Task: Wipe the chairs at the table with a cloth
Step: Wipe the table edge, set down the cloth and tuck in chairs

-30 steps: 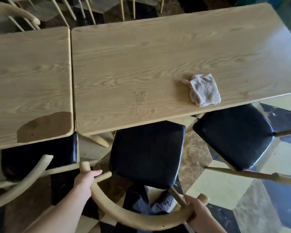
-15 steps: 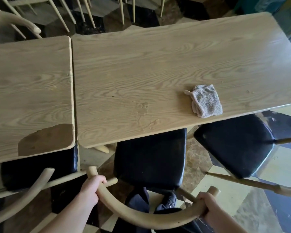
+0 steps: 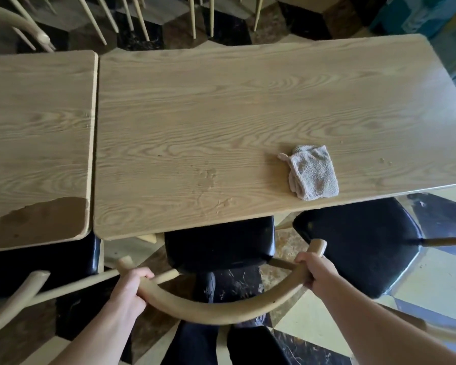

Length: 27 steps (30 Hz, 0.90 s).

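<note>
At the far left a second tabletop (image 3: 37,143) with a worn brown patch at its near corner abuts the main table (image 3: 221,122), and a black-seated chair (image 3: 37,262) sits tucked under it. Next comes the left hand (image 3: 128,288), its fingers curled round the left end of the curved wooden backrest (image 3: 216,310) of the middle chair (image 3: 219,243), whose black seat lies partly under the table edge. The right hand (image 3: 317,272) grips the right end of the same rail, fingers wrapped round it just below the tip. Further right the folded grey cloth (image 3: 312,172) lies on the table near its front edge, apart from both hands, and beyond it a third chair (image 3: 358,246) stands angled with its black seat mostly clear of the table. The step in hand looks like placing the middle chair, not wiping: neither hand holds the cloth. The next move likely calls for the right hand to let go of the rail and reach up and forward to the cloth, while the left steadies the chair. Compared with the earlier frames, the middle chair's seat has slid further under the table, both hands keep the same hold, and the cloth has not moved on the tabletop.
</note>
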Each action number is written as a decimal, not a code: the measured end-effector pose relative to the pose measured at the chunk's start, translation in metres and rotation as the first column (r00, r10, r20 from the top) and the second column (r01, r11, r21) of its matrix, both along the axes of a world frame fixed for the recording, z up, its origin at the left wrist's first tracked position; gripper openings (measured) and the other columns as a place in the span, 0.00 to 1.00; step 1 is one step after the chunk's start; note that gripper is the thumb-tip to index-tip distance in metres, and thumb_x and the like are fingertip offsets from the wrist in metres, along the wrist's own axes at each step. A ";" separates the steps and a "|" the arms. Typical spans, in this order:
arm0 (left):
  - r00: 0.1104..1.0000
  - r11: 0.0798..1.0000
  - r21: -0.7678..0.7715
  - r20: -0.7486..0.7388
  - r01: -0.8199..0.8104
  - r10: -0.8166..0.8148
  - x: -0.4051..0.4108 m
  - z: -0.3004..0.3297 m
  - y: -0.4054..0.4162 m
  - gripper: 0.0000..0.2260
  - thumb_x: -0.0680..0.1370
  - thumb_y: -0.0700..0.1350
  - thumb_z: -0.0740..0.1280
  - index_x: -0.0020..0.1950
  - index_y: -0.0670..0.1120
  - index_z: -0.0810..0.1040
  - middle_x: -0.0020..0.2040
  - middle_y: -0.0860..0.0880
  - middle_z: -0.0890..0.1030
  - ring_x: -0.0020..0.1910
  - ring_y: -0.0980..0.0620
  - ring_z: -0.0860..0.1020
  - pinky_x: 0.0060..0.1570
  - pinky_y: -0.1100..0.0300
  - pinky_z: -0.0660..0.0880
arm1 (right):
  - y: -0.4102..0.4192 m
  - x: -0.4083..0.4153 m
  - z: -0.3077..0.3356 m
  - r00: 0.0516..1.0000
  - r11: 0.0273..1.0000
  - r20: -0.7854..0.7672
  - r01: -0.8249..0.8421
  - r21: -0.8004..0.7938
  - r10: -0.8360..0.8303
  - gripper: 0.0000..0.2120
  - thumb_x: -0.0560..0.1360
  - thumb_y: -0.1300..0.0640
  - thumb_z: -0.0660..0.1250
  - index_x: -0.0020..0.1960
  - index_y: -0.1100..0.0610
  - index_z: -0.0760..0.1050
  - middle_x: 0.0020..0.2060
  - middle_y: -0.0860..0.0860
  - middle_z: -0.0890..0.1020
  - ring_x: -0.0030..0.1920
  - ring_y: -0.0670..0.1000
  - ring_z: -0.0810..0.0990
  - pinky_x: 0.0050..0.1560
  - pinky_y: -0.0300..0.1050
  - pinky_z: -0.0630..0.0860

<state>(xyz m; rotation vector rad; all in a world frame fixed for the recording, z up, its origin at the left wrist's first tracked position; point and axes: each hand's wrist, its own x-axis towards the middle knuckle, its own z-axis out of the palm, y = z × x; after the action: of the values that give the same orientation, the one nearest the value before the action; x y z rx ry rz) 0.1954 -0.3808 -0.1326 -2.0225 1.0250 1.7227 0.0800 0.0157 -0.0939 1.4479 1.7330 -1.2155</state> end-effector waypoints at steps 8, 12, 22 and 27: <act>0.997 0.997 -0.009 -0.015 -0.076 0.076 -0.009 -0.016 0.020 0.15 0.63 0.33 0.70 0.49 0.41 0.75 0.51 0.38 0.75 0.50 0.38 0.77 0.48 0.47 0.76 | 0.013 -0.026 -0.013 0.999 0.999 0.011 -0.053 0.014 0.053 0.10 0.66 0.63 0.71 0.45 0.58 0.73 0.42 0.59 0.77 0.38 0.56 0.76 0.34 0.45 0.74; 0.996 0.995 -0.061 -0.026 -0.083 0.081 -0.009 -0.014 0.024 0.20 0.67 0.34 0.72 0.59 0.41 0.77 0.53 0.38 0.77 0.55 0.38 0.78 0.49 0.45 0.78 | 0.017 -0.026 -0.018 0.998 0.997 0.012 -0.061 -0.036 0.061 0.12 0.69 0.62 0.72 0.50 0.58 0.73 0.42 0.59 0.77 0.39 0.56 0.77 0.34 0.46 0.76; 0.965 0.967 -0.158 -0.205 -0.199 0.165 0.012 0.029 0.118 0.43 0.68 0.46 0.81 0.77 0.52 0.62 0.68 0.46 0.74 0.69 0.40 0.72 0.68 0.37 0.69 | 0.048 0.002 0.022 0.996 0.941 -0.072 -0.078 -0.329 0.057 0.08 0.75 0.62 0.69 0.53 0.60 0.79 0.44 0.56 0.82 0.43 0.54 0.83 0.45 0.49 0.79; 0.949 0.950 -0.161 -0.215 -0.268 0.231 0.018 0.047 0.225 0.45 0.66 0.55 0.82 0.76 0.47 0.63 0.71 0.40 0.71 0.68 0.38 0.73 0.67 0.38 0.72 | 0.128 0.003 0.039 0.969 0.896 -0.171 -0.230 -0.380 0.176 0.06 0.78 0.56 0.68 0.52 0.57 0.79 0.50 0.55 0.82 0.53 0.55 0.83 0.62 0.56 0.79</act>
<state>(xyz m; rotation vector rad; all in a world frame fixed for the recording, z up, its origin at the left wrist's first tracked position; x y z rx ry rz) 0.2131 -0.1560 -0.0854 -2.2185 1.0637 2.0584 0.0828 0.1436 -0.0551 0.9410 1.5566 -1.4709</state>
